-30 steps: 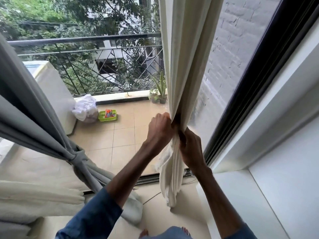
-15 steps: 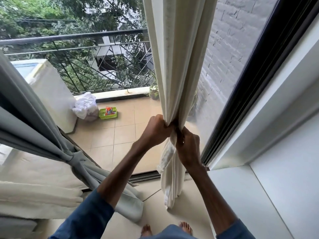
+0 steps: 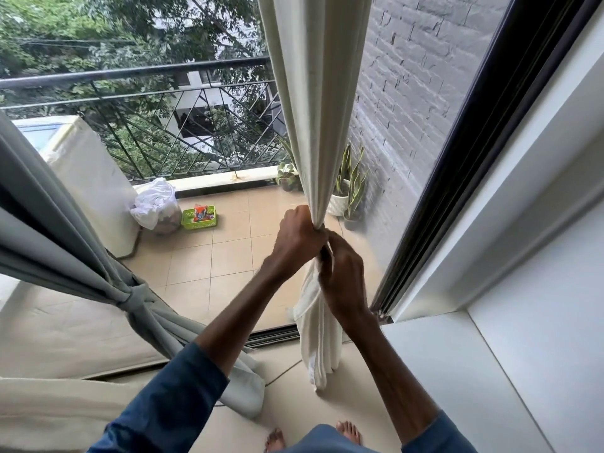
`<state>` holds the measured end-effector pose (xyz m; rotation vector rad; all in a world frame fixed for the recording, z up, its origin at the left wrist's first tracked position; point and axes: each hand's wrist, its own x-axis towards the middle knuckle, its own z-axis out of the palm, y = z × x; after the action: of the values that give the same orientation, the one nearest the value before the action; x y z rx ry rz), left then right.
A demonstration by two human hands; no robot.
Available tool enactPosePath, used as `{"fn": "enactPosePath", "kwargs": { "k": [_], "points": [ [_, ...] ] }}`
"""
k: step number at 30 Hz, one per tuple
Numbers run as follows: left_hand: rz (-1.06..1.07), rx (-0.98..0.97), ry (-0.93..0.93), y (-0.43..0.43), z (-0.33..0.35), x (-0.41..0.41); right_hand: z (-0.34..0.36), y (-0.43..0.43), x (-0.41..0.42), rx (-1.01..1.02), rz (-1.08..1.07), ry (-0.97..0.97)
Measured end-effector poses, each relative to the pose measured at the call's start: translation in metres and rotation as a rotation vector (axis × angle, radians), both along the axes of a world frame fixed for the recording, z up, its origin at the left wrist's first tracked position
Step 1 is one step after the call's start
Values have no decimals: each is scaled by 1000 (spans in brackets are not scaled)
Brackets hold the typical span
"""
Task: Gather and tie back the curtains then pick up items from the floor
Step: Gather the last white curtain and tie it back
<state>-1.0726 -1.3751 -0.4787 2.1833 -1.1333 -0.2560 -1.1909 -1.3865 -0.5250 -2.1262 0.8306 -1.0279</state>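
cream curtain [image 3: 313, 103] in both hands

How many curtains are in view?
2: a grey curtain knotted at the left, and a cream curtain at centre, gripped by the left hand and right hand. Others may be offscreen.

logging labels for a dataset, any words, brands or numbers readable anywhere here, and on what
Nothing in this view can be read as text.
Orange packet in the green basket: has printed marks, too small and blurred to read.
Cream curtain and grey curtain: no writing visible.
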Motion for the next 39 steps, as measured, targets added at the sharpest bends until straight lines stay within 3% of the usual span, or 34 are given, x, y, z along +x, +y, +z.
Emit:
{"fn": "enactPosePath", "kwargs": {
  "k": [4,9,13,23,33,39],
  "points": [
    [38,-10,22,-6,-2,2,2,2,-8,66,-76,-142],
    [57,-19,126,-12,2,3,0,2,-8,446,-14,-158],
    [17,-15,129,-13,2,0,-1,-9,-11,483,-42,-177],
    [38,105,88,-6,11,-6,10,-31,-27,862,198,-236],
    [42,204,15,-9,18,-7,5,-31,-30,722,269,-81],
    [39,235,-15,-3,18,2,0,-37,-41,606,257,-132]
  ]
}}
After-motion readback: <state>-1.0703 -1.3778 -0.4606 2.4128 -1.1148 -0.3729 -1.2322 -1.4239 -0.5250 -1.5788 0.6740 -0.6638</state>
